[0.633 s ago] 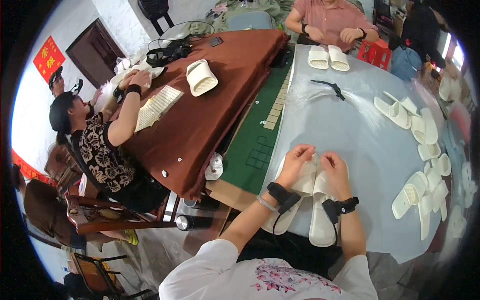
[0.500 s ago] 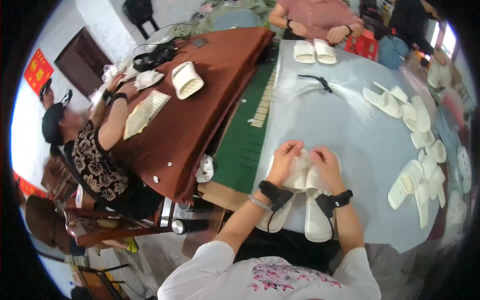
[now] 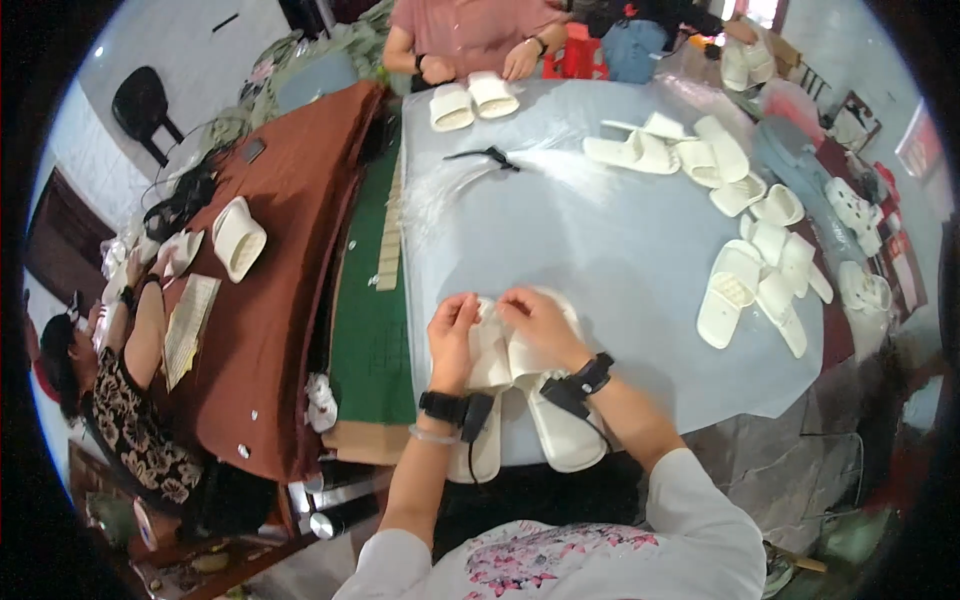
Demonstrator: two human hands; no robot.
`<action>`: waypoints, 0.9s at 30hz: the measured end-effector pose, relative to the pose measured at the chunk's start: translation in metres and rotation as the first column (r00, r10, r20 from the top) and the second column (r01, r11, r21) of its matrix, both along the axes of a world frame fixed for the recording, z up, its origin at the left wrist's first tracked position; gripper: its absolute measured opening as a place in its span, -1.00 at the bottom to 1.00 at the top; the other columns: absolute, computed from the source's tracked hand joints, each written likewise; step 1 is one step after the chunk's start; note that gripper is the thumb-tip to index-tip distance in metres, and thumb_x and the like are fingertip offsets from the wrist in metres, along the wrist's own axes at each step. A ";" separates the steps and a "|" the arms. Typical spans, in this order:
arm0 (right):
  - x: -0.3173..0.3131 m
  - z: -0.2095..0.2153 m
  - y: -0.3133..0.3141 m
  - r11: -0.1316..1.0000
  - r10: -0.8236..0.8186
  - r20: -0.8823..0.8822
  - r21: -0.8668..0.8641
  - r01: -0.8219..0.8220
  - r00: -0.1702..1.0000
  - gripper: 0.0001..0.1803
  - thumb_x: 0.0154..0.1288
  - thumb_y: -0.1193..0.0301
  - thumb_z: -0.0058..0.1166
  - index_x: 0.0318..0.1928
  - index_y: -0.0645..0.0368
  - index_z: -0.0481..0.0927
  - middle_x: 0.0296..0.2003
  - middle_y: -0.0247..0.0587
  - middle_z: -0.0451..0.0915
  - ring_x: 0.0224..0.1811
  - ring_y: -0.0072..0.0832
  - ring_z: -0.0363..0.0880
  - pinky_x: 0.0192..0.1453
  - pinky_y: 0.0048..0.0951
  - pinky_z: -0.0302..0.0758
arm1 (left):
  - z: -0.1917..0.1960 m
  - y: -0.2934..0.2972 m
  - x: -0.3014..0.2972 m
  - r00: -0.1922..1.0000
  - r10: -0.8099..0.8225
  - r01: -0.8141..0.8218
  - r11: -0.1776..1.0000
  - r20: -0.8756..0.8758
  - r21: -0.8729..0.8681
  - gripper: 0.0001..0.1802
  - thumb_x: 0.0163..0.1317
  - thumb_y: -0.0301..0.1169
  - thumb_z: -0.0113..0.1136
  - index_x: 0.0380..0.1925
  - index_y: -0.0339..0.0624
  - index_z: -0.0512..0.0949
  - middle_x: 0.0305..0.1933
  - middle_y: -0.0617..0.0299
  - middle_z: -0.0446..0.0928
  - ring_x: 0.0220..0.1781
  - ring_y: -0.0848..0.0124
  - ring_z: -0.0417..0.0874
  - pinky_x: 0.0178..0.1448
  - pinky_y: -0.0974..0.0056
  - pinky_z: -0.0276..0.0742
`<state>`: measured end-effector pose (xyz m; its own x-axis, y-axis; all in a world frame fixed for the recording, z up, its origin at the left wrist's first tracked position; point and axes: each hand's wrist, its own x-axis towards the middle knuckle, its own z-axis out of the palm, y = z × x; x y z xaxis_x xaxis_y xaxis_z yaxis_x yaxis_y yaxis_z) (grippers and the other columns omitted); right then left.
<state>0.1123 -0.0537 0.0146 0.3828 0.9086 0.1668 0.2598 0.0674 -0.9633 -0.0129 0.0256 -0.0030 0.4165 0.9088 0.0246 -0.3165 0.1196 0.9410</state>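
Observation:
Two white slippers [image 3: 560, 430] lie side by side on the pale grey table [image 3: 600, 240], toes away from me, heels over the near edge. My left hand [image 3: 452, 328] pinches the upper band of the left slipper [image 3: 487, 452]. My right hand [image 3: 535, 322] grips the band of the right slipper next to it. Both wrists wear black straps. The fingers hide the front of the bands.
Several loose white slippers [image 3: 755, 270] lie at the table's right and far side. A black tool [image 3: 485, 156] rests mid-table. A person opposite holds a slipper pair [image 3: 470, 100]. Left, a brown-covered table [image 3: 290, 250] carries a slipper, with a seated person [image 3: 120, 400] beside it.
The camera has swung right, so the whole scene shifts left in the picture. My hands stay on the slipper pair, fingers working at the bands.

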 end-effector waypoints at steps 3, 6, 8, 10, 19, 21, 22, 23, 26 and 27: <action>-0.002 -0.005 -0.002 0.999 0.006 0.018 0.040 -0.007 1.000 -0.82 0.20 0.38 -0.02 -0.30 0.26 0.48 -0.50 -0.33 0.49 -0.45 -0.61 0.39 -0.31 -0.55 0.36 | 0.000 -0.003 -0.004 0.997 -0.063 0.065 0.996 -0.034 0.059 -0.84 0.18 -0.40 0.12 -0.32 -0.28 0.50 -0.45 0.35 0.46 -0.41 0.60 0.39 -0.27 0.50 0.31; 0.000 -0.005 -0.004 0.998 -0.002 -0.024 0.057 0.003 1.000 -0.82 0.20 0.38 -0.01 -0.31 0.26 0.48 -0.50 -0.33 0.49 -0.45 -0.61 0.39 -0.32 -0.54 0.36 | 0.006 -0.006 -0.002 0.994 -0.096 0.098 0.994 -0.045 0.049 -0.84 0.18 -0.39 0.13 -0.33 -0.27 0.50 -0.46 0.35 0.46 -0.41 0.60 0.39 -0.28 0.50 0.30; -0.001 -0.001 -0.003 0.999 0.027 -0.043 0.024 -0.026 0.999 -0.81 0.20 0.38 -0.01 -0.31 0.27 0.49 -0.49 -0.31 0.50 -0.45 -0.59 0.40 -0.32 -0.53 0.36 | 0.005 -0.004 -0.005 0.996 -0.092 0.091 0.996 0.010 0.006 -0.87 0.20 -0.44 0.08 -0.32 -0.29 0.48 -0.41 0.34 0.46 -0.39 0.60 0.39 -0.25 0.50 0.31; -0.005 -0.002 0.002 0.999 0.038 -0.028 0.030 -0.037 0.999 -0.81 0.20 0.37 -0.02 -0.31 0.27 0.49 -0.48 -0.30 0.50 -0.44 -0.58 0.40 -0.31 -0.53 0.36 | 0.003 -0.001 -0.008 0.999 -0.018 0.019 1.000 0.036 -0.019 -0.85 0.19 -0.41 0.10 -0.31 -0.28 0.50 -0.42 0.34 0.47 -0.40 0.59 0.40 -0.24 0.49 0.33; 0.004 -0.001 0.001 0.999 0.018 -0.069 -0.031 -0.020 0.997 -0.80 0.20 0.37 0.00 -0.29 0.29 0.50 -0.49 -0.30 0.49 -0.44 -0.59 0.39 -0.31 -0.54 0.36 | 0.026 0.006 -0.006 0.997 0.048 -0.039 0.990 -0.059 0.139 -0.73 0.19 -0.40 0.10 -0.14 -0.29 0.47 -0.27 0.29 0.50 -0.28 0.55 0.47 -0.17 0.44 0.41; 0.008 -0.009 0.004 0.997 -0.047 -0.091 -0.059 0.042 0.995 -0.80 0.22 0.37 -0.01 -0.30 0.28 0.49 -0.50 -0.36 0.47 -0.46 -0.63 0.37 -0.33 -0.58 0.35 | 0.050 0.010 -0.011 0.972 0.206 -0.156 0.922 -0.109 0.354 -0.73 0.17 -0.41 0.12 -0.14 -0.30 0.45 -0.27 0.31 0.47 -0.21 0.58 0.45 -0.09 0.48 0.37; 0.004 -0.008 0.006 0.998 -0.027 -0.100 -0.055 0.022 0.995 -0.80 0.22 0.37 -0.01 -0.30 0.28 0.49 -0.50 -0.36 0.47 -0.46 -0.63 0.37 -0.33 -0.58 0.35 | 0.062 0.021 -0.022 0.961 0.245 -0.179 0.905 -0.131 0.386 -0.71 0.14 -0.46 0.14 -0.12 -0.28 0.41 -0.23 0.31 0.43 -0.21 0.56 0.43 -0.07 0.45 0.36; 0.002 -0.005 0.006 0.999 -0.013 -0.140 -0.053 0.006 0.990 -0.80 0.22 0.37 -0.01 -0.30 0.28 0.49 -0.51 -0.38 0.47 -0.47 -0.65 0.37 -0.34 -0.60 0.34 | 0.068 0.040 -0.033 0.942 0.326 -0.255 0.848 -0.079 0.464 -0.67 0.07 -0.49 0.16 -0.14 -0.25 0.37 -0.26 0.31 0.38 -0.21 0.54 0.39 -0.11 0.44 0.34; -0.001 -0.001 0.004 0.998 -0.016 -0.179 -0.070 0.004 0.984 -0.82 0.21 0.39 -0.01 -0.32 0.29 0.48 -0.51 -0.41 0.45 -0.47 -0.70 0.35 -0.35 -0.64 0.32 | 0.086 0.111 -0.070 0.632 0.742 -0.576 0.642 -0.224 0.506 -0.48 -0.08 -0.41 0.26 -0.11 -0.38 0.31 -0.11 0.01 0.29 -0.07 0.25 0.30 0.09 0.20 0.22; -0.003 -0.003 0.006 0.999 0.003 -0.169 -0.045 -0.010 0.986 -0.82 0.21 0.39 -0.01 -0.32 0.29 0.48 -0.52 -0.41 0.45 -0.47 -0.69 0.35 -0.34 -0.63 0.33 | 0.083 0.150 -0.098 0.472 0.843 -0.564 0.513 -0.257 0.647 -0.27 -0.16 -0.34 0.34 -0.01 -0.44 0.20 0.00 -0.14 0.20 0.00 0.11 0.28 0.14 0.12 0.21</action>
<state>0.1096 -0.0474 0.0121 0.3960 0.9163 0.0590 0.0929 0.0240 -0.9954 -0.1112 0.1757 0.0798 -0.2996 0.8134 0.4986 0.4206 -0.3565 0.8343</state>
